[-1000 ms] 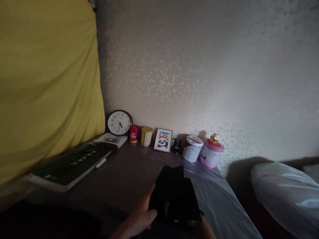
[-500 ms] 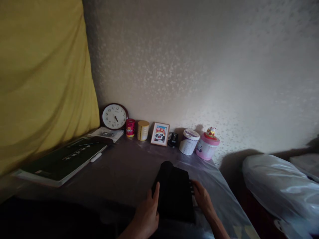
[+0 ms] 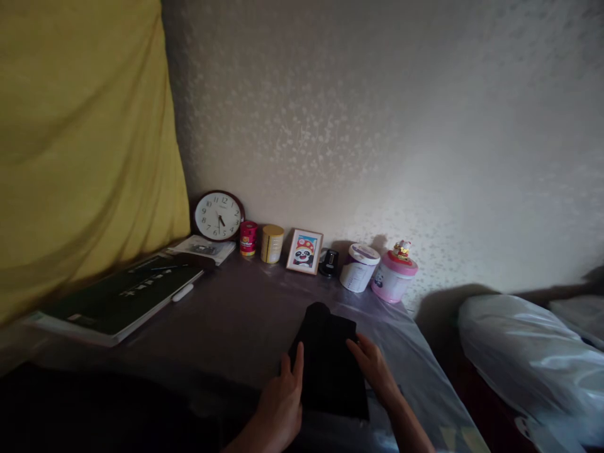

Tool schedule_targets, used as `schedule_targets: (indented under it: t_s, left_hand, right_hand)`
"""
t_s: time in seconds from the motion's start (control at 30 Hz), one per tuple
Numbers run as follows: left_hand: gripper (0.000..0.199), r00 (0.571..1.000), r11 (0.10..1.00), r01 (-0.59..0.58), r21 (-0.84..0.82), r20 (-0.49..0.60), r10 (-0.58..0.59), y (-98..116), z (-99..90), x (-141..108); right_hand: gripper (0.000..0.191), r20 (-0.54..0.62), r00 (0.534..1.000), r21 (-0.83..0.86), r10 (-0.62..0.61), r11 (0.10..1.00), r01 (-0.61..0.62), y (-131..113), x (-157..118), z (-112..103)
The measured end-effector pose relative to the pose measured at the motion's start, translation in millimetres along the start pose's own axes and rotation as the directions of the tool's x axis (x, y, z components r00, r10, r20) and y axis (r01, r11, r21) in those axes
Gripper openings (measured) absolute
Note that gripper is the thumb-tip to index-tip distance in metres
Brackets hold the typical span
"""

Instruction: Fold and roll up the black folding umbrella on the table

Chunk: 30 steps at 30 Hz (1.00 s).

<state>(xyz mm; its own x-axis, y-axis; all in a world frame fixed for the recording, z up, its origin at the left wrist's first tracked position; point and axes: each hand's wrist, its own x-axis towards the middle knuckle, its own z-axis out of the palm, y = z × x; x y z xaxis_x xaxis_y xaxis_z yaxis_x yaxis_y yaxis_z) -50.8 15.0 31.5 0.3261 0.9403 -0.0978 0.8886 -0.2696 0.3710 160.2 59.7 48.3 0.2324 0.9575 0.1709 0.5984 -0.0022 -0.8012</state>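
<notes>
A flat black item (image 3: 333, 365), seemingly folded cloth, lies on the near part of the table with a raised, rounded fold along its left side. It is too dark to make out its exact kind. Against that left side is my left hand (image 3: 283, 399), thumb and index finger stretched along the black surface, the other fingers curled and partly hidden. My right hand (image 3: 375, 368) grips the item's right edge near its far corner, thumb on top and fingers beneath.
Along the wall stand a clock (image 3: 219, 216), a red can (image 3: 248, 238), a yellow can (image 3: 272, 244), a framed panda picture (image 3: 304, 251), a white tub (image 3: 359, 268) and a pink tub (image 3: 394, 280) bearing a figurine. A dark green book (image 3: 125, 296) lies left. Plastic-covered bundles (image 3: 528, 352) are at right.
My right hand has shifted up and left, its thumb now lying over the black item's right edge. The left hand stays nearly in place, its fingers slightly more spread.
</notes>
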Motion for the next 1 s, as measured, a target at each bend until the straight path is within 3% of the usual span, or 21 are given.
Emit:
schedule_targets:
  t_s: [0.17, 0.33, 0.53, 0.67, 0.8, 0.87, 0.93, 1.0]
  left_hand:
    - [0.092, 1.0, 1.0, 0.026, 0.014, 0.002, -0.026, 3.3, -1.1, 2.1]
    - [0.088, 1.0, 0.999, 0.02, 0.025, 0.013, -0.02, 5.6, -5.0, 1.1]
    - [0.089, 0.999, 0.999, -0.03, -0.014, -0.016, 0.029, 8.5, -9.2, 0.0]
    - [0.084, 0.997, 0.996, -0.06, -0.065, -0.049, 0.057, -4.5, -6.7, 0.3]
    - [0.058, 0.994, 0.984, -0.105, -0.143, 0.002, 0.106, -24.0, -29.7, -3.4]
    - [0.026, 0.991, 0.985, -0.114, -0.127, -0.077, 0.105, -26.2, -44.3, -4.6]
    - [0.023, 0.974, 0.983, -0.15, -0.103, -0.186, 0.129, -21.5, -50.4, -4.0]
    - [0.022, 0.947, 0.971, -0.235, -0.044, -0.234, 0.219, -13.7, -44.2, -1.4]
  right_hand:
    - [0.038, 0.083, 0.996, 0.228, 0.019, 0.973, -0.038, -32.6, 10.8, 12.5]
    - [0.043, 0.136, 0.99, 0.405, 0.02, 0.911, -0.074, -53.5, 25.5, 42.9]
    - [0.046, 0.136, 0.991, 0.331, 0.002, 0.942, -0.048, -34.6, 42.1, 86.8]
    - [0.041, 0.127, 0.992, 0.223, -0.011, 0.975, -0.018, -26.0, 45.8, 97.7]
    - [0.042, 0.28, 0.959, 0.291, 0.037, 0.949, -0.122, -28.9, 43.9, 98.6]
    - [0.041, 0.325, 0.945, 0.323, 0.016, 0.938, -0.126, -30.9, 42.0, 99.0]
    - [0.037, 0.323, 0.946, 0.313, -0.037, 0.947, -0.07, -32.0, 39.7, 99.3]
    - [0.032, 0.308, 0.945, 0.274, -0.107, 0.961, 0.02, -32.8, 36.5, 98.9]
